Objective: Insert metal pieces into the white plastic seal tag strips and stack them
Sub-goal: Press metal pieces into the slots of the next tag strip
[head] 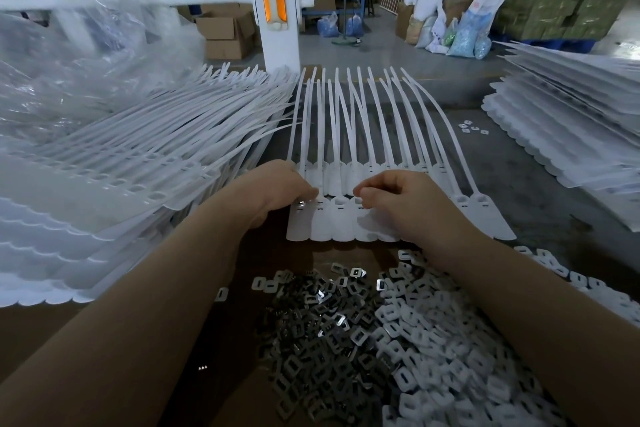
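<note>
With the left hand (277,189) pinching a metal piece (300,204) over the seal tag strip (346,218) and the right hand (398,199) fingers closed at the next sockets, contents indiscernible, strip tails extend straight away from both grips.

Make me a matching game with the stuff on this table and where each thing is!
Things:
1. metal pieces
2. white plastic pieces
3. tall stack of strips
4. left hand

Places:
A. far left of the table
B. on the sheet of strips, by its left edge
C. near pile, left part
D. near pile, right part

Pairs: 1-C, 2-D, 3-A, 4-B
</note>
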`<action>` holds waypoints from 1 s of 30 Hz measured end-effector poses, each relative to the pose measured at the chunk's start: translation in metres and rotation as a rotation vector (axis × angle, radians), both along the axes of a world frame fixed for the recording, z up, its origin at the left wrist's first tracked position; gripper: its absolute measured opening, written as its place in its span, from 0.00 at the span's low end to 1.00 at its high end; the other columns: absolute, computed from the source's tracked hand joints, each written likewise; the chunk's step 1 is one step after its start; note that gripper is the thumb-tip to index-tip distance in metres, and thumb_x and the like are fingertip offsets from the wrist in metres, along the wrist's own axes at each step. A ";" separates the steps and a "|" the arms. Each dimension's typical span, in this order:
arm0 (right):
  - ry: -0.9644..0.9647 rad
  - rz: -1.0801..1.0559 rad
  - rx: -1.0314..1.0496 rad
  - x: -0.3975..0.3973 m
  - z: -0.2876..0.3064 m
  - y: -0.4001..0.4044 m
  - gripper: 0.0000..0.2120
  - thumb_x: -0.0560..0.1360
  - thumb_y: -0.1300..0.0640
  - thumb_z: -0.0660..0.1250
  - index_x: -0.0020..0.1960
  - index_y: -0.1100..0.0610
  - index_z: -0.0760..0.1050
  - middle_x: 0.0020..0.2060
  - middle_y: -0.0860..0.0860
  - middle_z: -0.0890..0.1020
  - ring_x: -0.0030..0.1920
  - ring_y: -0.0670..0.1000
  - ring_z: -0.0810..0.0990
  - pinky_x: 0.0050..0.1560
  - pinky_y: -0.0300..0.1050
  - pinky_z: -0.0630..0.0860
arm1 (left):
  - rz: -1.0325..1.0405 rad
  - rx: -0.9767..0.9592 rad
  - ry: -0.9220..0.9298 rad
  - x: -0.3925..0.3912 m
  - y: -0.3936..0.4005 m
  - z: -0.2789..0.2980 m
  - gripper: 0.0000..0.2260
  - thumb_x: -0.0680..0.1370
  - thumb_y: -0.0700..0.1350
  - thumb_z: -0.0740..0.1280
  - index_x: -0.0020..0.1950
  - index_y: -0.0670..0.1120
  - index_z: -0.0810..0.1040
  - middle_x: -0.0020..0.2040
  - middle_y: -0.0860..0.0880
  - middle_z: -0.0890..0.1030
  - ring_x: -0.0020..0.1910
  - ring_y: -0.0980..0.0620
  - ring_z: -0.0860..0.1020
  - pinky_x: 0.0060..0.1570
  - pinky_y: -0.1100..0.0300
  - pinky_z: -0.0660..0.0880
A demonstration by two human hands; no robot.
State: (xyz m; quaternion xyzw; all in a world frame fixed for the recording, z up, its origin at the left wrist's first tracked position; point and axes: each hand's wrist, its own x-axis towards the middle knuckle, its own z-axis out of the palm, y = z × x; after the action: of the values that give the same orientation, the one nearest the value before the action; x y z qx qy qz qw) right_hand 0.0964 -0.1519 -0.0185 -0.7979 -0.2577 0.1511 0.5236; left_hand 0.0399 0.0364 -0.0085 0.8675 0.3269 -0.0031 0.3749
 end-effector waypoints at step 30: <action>-0.328 0.809 -0.276 -0.024 0.015 -0.007 0.08 0.69 0.50 0.77 0.41 0.38 0.80 0.41 0.36 0.79 0.49 0.38 0.77 0.52 0.34 0.72 | -0.095 0.043 -0.069 -0.012 -0.010 0.005 0.08 0.74 0.51 0.75 0.39 0.50 0.79 0.40 0.53 0.79 0.39 0.58 0.74 0.32 0.63 0.64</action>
State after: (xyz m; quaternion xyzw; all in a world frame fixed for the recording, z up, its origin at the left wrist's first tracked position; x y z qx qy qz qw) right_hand 0.0725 -0.1585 -0.0031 -0.7089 -0.6054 0.2481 0.2635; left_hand 0.0275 0.0265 -0.0039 0.8895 0.2721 0.0159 0.3667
